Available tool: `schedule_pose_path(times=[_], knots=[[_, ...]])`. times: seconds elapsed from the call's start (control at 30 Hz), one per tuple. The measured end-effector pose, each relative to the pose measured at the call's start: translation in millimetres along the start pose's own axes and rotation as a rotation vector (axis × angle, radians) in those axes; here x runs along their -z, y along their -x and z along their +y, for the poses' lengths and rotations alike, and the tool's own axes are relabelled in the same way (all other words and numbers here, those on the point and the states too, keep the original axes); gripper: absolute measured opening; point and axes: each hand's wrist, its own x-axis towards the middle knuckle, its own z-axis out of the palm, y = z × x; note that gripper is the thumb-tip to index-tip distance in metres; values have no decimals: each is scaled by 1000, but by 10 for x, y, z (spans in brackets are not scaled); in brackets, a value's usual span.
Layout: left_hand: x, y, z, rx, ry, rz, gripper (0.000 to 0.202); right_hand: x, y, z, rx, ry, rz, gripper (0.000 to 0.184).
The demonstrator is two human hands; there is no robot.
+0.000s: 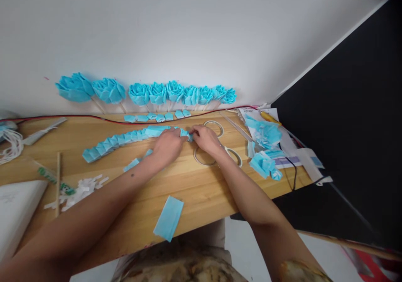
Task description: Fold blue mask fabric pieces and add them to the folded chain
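Note:
A long curved row of overlapping light-blue crepe paper pieces (116,140) lies across the table. At its right end, my left hand (169,144) is closed with its fingertips on a small blue paper piece (187,134). My right hand (205,139) pinches the same piece from the other side; its fingertips partly hide it. Below my left hand lie some more blue pieces (132,165), partly covered by my forearm. A flat blue paper rectangle (168,218) rests near the front edge. Scissors (236,156) sit under my right wrist, beside ring-shaped tape rolls (222,129).
Several blue paper roses (174,90) on sticks lean against the wall, with small blue petals (160,118) in front. Crumpled blue scraps (264,165) lie at right. White strips (84,190), a wooden stick (58,177) and a white box (21,206) are at left. A cable (78,116) runs along the back.

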Motion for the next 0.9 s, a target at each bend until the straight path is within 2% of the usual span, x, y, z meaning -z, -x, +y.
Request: schedule_pose_path(times=[0.1,0.3,0.4,0.53,0.63,0.77,0.9], knots=[[17,-8,14,22,-7,-58,37,33,-5,35,12,-38,6,33],[27,-13,17,18,-30,-82,38,122,35,55,77,-76,151,38],[21,-14,14,10,-42,-71,37,89,69,-14,129,-3,78,39],[33,-1,11,-13,-53,-54,40,22,67,-76,122,47,0,37],[45,11,7,-12,-62,-59,39,35,38,-26,91,10,26,38],[66,20,0,-13,-42,-70,36,152,29,94,39,-2,144,42],[81,27,-5,-15,-39,-89,39,216,59,112,92,10,158,44]])
